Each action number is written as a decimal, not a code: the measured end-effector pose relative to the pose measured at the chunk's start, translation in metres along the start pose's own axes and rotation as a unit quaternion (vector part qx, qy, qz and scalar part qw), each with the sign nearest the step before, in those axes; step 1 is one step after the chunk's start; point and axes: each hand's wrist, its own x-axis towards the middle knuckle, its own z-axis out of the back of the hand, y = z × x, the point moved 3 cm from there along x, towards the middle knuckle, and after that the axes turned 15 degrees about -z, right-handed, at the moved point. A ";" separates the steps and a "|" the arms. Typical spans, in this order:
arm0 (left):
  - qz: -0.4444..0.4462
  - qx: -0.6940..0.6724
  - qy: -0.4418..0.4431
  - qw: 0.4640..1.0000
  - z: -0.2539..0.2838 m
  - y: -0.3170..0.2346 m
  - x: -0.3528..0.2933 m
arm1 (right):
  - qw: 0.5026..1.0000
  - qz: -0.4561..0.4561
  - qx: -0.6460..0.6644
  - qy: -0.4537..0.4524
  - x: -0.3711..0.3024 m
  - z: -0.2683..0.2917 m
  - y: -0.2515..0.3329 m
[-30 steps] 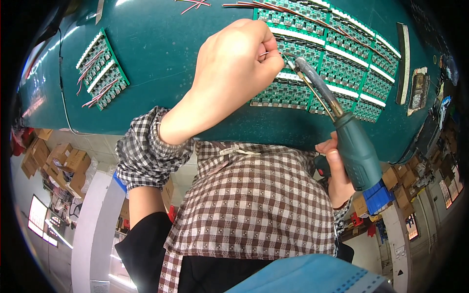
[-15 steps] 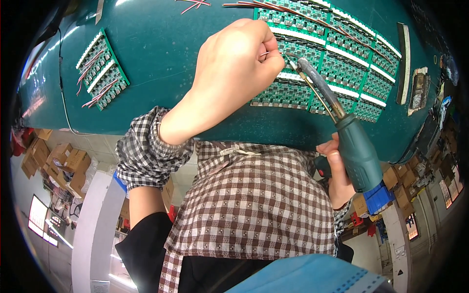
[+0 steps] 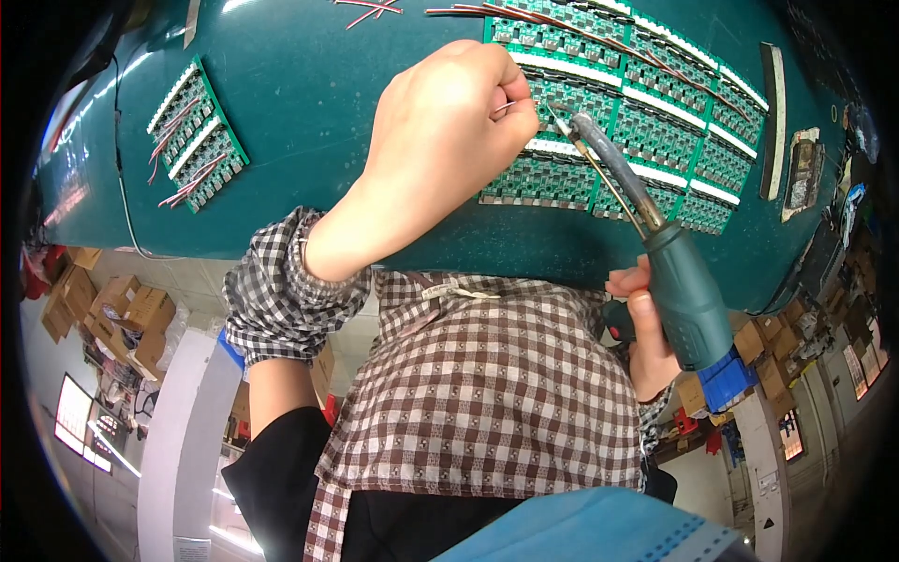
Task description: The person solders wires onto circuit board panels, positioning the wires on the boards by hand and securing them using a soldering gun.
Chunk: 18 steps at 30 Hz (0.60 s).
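Observation:
My left hand [image 3: 440, 131] is closed in a pinch over the panels of green circuit boards [image 3: 651, 140]. Between its thumb and finger shows a short piece of thin wire [image 3: 506, 106], light with a reddish edge; its far end is hard to make out. My right hand [image 3: 650, 337] grips a dark green soldering gun [image 3: 691, 295]. The gun's bent metal barrel and thin feed tube reach up and left, so the tip is close beside my left fingertips, over the boards. Whether the tip touches a board, I cannot tell.
A bundle of red, white and dark wires [image 3: 599, 39] lies across the top of the boards. On the left is a smaller green board [image 3: 198, 140] with wires on it. Loose wires [image 3: 373, 9] lie at the far edge. A long pale strip [image 3: 773, 122] is at the right.
My left hand has shifted very slightly left, and its fingertips sit a little further from the gun's tip. My right hand and the soldering gun are almost still.

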 end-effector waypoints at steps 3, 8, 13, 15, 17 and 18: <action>-0.008 0.008 0.001 1.000 0.001 -0.002 0.001 | 1.000 0.012 -0.010 0.009 0.000 0.000 0.000; -0.012 0.014 -0.002 1.000 0.000 -0.001 0.000 | 1.000 0.004 0.006 0.011 0.000 -0.002 0.001; -0.007 0.014 -0.004 1.000 -0.001 -0.002 0.000 | 1.000 -0.022 0.007 0.002 0.000 -0.003 0.002; -0.015 0.021 -0.003 1.000 0.000 -0.002 0.000 | 1.000 -0.025 0.011 0.000 -0.001 -0.003 0.002; -0.012 0.020 -0.004 1.000 -0.001 -0.002 0.000 | 1.000 -0.028 0.014 -0.003 -0.001 -0.003 0.003; -0.010 0.019 -0.005 1.000 -0.002 -0.001 0.000 | 0.999 -0.036 0.006 0.000 -0.001 -0.003 0.004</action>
